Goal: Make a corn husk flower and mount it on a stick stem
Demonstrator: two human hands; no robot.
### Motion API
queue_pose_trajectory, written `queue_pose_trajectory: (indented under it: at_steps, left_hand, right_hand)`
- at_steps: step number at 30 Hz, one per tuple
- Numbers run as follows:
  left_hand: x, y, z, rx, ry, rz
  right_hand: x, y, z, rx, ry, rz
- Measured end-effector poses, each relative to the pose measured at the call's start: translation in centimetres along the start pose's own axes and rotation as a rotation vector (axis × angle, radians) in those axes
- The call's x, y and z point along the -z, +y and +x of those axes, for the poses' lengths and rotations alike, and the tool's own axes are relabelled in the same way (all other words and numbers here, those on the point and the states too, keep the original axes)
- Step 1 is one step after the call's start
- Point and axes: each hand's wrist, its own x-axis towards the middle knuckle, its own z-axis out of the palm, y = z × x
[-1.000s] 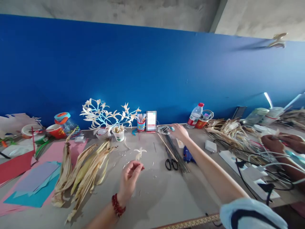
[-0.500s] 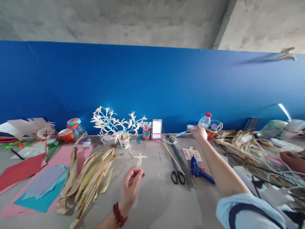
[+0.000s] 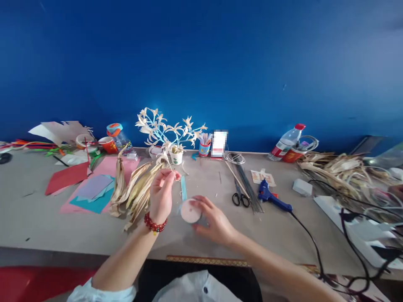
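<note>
My left hand (image 3: pixel 162 193) pinches the thin stem of a small pale flower (image 3: pixel 163 158) that looks made of dried husk. The bloom overlaps the white pot behind it, so its outline is hard to separate. In my right hand (image 3: pixel 217 222) is a roll of light blue tape (image 3: pixel 190 211), slightly blurred, its round side up. A loose blue strip (image 3: pixel 184 188) runs from the roll up toward my left fingers; whether it touches the stem I cannot tell. Behind them stands a white cup (image 3: pixel 175 157) with blue-stemmed husk flowers (image 3: pixel 178 132).
Dried husks (image 3: pixel 141 184) and coloured paper (image 3: pixel 94 188) lie left. Black scissors (image 3: pixel 241 199), grey wires (image 3: pixel 250 188) and a blue glue gun (image 3: pixel 270 195) with trailing cord lie right. A water bottle (image 3: pixel 288 142) stands near the wall. Another person's hand (image 3: pixel 396 191) shows at the right edge.
My right hand has come back from beside the bottle to the front middle, bringing the tape roll. My left hand still holds the flower. The view has tilted down.
</note>
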Motion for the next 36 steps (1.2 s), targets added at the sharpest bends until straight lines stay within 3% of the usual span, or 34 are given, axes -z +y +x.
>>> queue_pose_trajectory:
  at_steps: [2, 4, 8, 10, 13, 17, 21, 24, 27, 31, 36]
  left_hand:
    - [0.5, 1.1, 0.2, -0.005, -0.021, 0.025]
    - [1.2, 1.9, 0.3, -0.016, -0.034, 0.07]
    - [2.8, 2.3, -0.3, -0.025, -0.013, 0.144]
    - [3.6, 2.0, -0.9, -0.009, 0.001, 0.173]
    - [4.1, 1.1, -2.0, 0.029, 0.005, 0.205]
    - [4.1, 0.0, -3.1, 0.102, -0.004, 0.217]
    - [4.4, -0.6, -3.7, 0.177, -0.023, 0.283]
    - [4.8, -0.7, -3.7, 0.254, -0.084, 0.291]
    - [4.2, -1.0, -3.5, 0.447, -0.221, 0.183]
    - [1.5, -2.1, -3.1, 0.658, -0.366, -0.06]
    - [-2.3, -3.6, -2.9, 0.575, -0.35, -0.035]
  right_hand:
    - [-2.5, -0.4, -1.5, -0.023, -0.124, -0.112]
    - [-3.6, -0.8, -2.6, -0.021, -0.214, -0.206]
    - [-2.6, -0.7, -2.7, 0.048, -0.26, -0.24]
    - [-1.5, 0.3, -1.1, 0.002, -0.19, -0.229]
    - [-0.7, 2.3, 3.1, -0.221, -0.041, -0.236]
    - [-2.4, 3.7, 8.9, -0.336, -0.031, -0.171]
    - [-3.5, 3.6, 11.0, -0.365, 0.071, -0.057]
    - [-2.3, 3.5, 9.6, -0.36, 0.232, 0.056]
    - [-0.8, 3.3, 6.6, -0.321, 0.356, 0.295]
    - [-0.4, 3.0, 2.3, -0.238, 0.353, 0.813]
    - [-0.4, 2.9, -0.9, -0.31, 0.229, 0.623]
